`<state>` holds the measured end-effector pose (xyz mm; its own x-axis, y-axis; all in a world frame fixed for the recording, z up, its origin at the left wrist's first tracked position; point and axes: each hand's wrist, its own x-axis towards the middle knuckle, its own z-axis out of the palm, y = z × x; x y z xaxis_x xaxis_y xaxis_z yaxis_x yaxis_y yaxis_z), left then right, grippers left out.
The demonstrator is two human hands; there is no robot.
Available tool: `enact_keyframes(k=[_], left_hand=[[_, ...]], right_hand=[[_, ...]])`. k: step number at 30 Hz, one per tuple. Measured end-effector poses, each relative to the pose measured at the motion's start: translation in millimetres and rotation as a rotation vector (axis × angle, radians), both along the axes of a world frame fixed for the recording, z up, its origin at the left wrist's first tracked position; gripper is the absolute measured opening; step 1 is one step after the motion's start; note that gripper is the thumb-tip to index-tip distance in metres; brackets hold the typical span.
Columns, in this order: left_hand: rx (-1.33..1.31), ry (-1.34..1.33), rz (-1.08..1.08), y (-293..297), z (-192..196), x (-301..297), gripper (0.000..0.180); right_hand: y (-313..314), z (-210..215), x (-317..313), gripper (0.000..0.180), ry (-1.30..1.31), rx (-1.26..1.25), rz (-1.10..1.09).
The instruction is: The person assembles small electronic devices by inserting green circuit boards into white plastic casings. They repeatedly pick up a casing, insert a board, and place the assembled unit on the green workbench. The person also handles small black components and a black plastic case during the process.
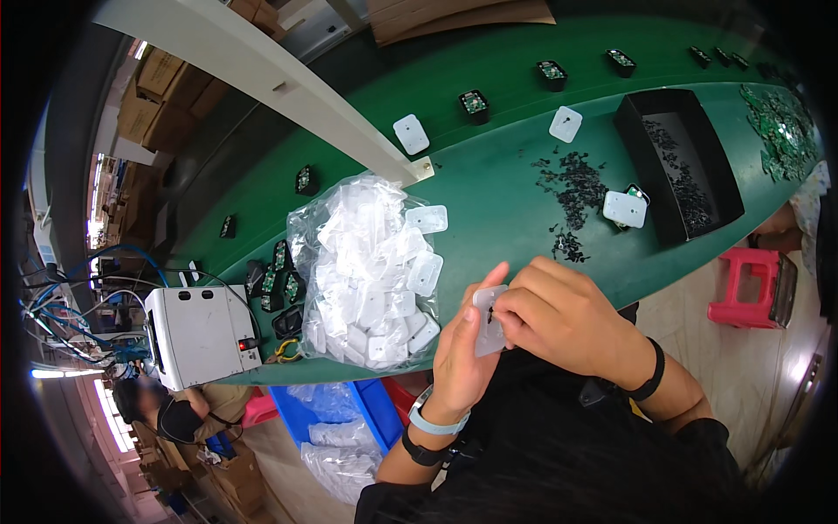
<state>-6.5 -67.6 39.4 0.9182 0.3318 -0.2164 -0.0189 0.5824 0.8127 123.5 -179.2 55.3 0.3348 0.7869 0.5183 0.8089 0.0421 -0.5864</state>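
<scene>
White plastic cover (489, 321): held upright between both hands, just above the near edge of the green tabletop (506, 218)
Left hand (461, 349): closed on the cover from below, thumb against its face
Right hand (559, 314): fingers curled, pinching a small dark piece at the cover's middle
Clear bag (371, 275): just left of the hands, full of the same white covers
Black bits (572, 188): loose pile beyond the right hand – a single white cover (625, 210) lies beside it
Black tray (681, 162): farther right, holding more bits
White box device (199, 334): well left of the bag
</scene>
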Motion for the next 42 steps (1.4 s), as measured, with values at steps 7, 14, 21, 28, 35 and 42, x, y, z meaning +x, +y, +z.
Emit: enact_keyframes(k=[7, 14, 21, 28, 35, 42], left_hand=[[0.049, 0.072, -0.026, 6.0, -0.7, -2.0, 0.05], [0.18, 0.144, 0.147, -0.6, 3.2, -9.5, 0.038], [0.316, 0.2, 0.183, -2.5, 11.5, -14.3, 0.038], [0.079, 0.132, 0.189, 5.2, -1.7, -19.1, 0.03], [-0.257, 0.127, 0.081, 23.7, -16.7, -30.7, 0.036], [-0.15, 0.222, -0.126, 74.8, -10.7, -55.6, 0.045]], right_hand=[[-1.8, 8.1, 6.0, 0.018, -0.157, -0.107, 0.068], [-0.2, 4.5, 3.9, 0.017, 0.015, -0.123, 0.002], [7.6, 10.7, 0.4, 0.018, 0.626, -0.05, -0.053], [-0.3, -16.8, 7.2, 0.047, 1.082, -0.153, 0.274], [18.9, -55.9, -4.4, 0.065, 1.298, -0.067, 0.562], [34.1, -75.9, -22.3, 0.075, 1.456, 0.065, 0.466]])
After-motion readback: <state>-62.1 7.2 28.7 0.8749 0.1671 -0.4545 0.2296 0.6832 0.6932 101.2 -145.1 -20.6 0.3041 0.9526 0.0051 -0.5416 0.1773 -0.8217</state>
